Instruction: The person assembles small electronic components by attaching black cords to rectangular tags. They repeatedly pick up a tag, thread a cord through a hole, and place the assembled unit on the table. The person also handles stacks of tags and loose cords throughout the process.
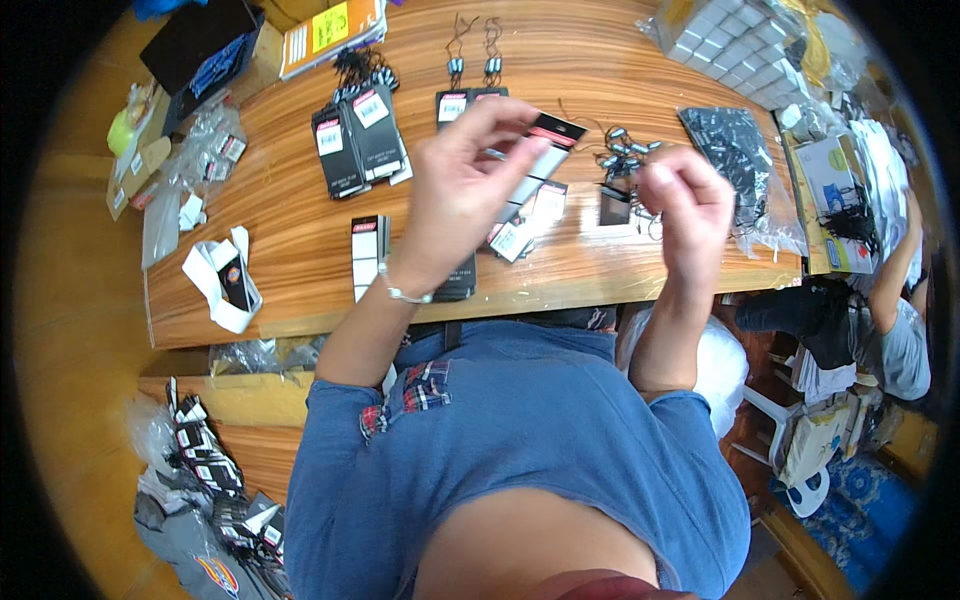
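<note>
My left hand (455, 190) pinches a hang tag (533, 178), black and white with a red band, tilted above the table. My right hand (692, 205) is closed, thumb against fingers; anything in it is hidden or too small to make out. Between and beyond the hands lies a tangle of black strings with small shiny pieces (622, 150). Below the held tag, a few labels with barcodes (515, 238) rest on the wood. Near my left forearm are a stack of white-faced tags (367, 256) and a black stack (458, 281), partly covered by my wrist.
Black tags with barcode stickers (372, 145) lie at the left, and two strung tags (453, 104) farther back. A plastic bag of black pieces (722, 150) and small white boxes (715, 42) occupy the right. A white strap (232, 318) sits front left. Another person's arm (897, 262) shows far right.
</note>
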### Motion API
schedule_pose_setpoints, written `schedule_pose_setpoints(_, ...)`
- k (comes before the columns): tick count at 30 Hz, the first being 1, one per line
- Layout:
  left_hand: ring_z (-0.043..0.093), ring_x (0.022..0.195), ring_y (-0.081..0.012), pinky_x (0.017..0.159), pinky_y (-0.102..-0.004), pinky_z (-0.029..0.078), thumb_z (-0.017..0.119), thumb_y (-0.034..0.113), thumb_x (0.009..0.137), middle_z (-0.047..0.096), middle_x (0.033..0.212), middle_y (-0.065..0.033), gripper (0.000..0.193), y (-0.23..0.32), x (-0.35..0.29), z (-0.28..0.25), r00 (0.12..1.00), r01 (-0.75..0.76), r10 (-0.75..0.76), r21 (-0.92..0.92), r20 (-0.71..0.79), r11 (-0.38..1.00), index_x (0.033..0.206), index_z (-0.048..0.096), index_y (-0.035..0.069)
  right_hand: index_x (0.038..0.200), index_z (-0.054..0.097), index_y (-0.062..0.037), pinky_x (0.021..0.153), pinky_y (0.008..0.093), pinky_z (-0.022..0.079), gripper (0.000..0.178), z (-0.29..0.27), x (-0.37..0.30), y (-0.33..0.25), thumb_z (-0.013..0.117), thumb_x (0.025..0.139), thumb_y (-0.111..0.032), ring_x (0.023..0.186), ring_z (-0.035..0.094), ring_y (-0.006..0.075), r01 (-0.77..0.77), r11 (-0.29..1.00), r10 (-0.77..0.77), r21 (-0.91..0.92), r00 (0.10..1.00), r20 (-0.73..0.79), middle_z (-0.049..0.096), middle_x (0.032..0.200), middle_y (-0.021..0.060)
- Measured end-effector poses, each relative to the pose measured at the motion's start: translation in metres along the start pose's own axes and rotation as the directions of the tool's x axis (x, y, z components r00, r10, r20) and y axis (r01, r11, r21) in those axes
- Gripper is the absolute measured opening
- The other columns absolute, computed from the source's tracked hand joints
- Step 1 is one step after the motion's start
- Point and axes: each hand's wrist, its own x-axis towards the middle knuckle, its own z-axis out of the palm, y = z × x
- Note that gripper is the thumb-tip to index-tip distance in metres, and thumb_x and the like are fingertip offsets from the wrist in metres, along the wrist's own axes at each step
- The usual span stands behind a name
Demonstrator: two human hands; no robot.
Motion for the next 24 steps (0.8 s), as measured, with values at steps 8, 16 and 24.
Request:
schedule_pose_setpoints(8, 0.06, 0.073, -0.0074, 0.059, -0.0187, 0.049, 0.066, 0.002, 0.076, 0.063, 0.083, -0.0024, 0.015, 0.007, 0.005, 0.036, 0.993, -0.06, 0.051, 0.084, 0.105, 0.995, 0.091, 0.06, 0.001, 0.072, 0.059, 0.0012, 0.045, 0.0244, 0.034, 0.006, 0.013, 0.001, -0.005, 0.061, 0.075, -0.003, 0.049, 0.044, 0.0112, 0.194, 0.848, -0.253, -0.493, 0.966, -0.056, 0.051, 0.058, 0.0052)
schedule_pose_setpoints(16, 0.063, 0.073, -0.0115, 0.059, -0.0223, 0.051, 0.065, 0.003, 0.076, 0.065, 0.082, -0.0058, 0.016, 0.009, 0.005, 0.038, 0.987, -0.095, 0.086, 0.059, 0.138, 0.994, 0.092, 0.062, 0.002, 0.072, 0.058, 0.0016, 0.045, 0.0229, 0.033, 0.007, 0.015, -0.004, -0.001, 0.06, 0.077, -0.003, 0.05, 0.044, 0.0091, 0.148, 0.899, -0.239, -0.412, 0.954, -0.179, 0.05, 0.058, 0.0046)
schedule_pose_setpoints(24, 0.061, 0.072, -0.0146, 0.065, -0.025, 0.048, 0.066, 0.002, 0.073, 0.065, 0.086, -0.0065, 0.017, 0.009, 0.018, 0.024, 0.912, -0.345, 0.279, 0.196, 0.3, 0.918, 0.09, 0.065, 0.003, 0.088, 0.056, 0.0026, 0.056, 0.019, 0.041, 0.007, 0.012, 0.0, 0.009, 0.057, 0.083, -0.003, 0.061, 0.051, 0.0064, 0.008, 0.993, 0.005, 0.12, 0.995, -0.104, 0.057, 0.072, 0.0025)
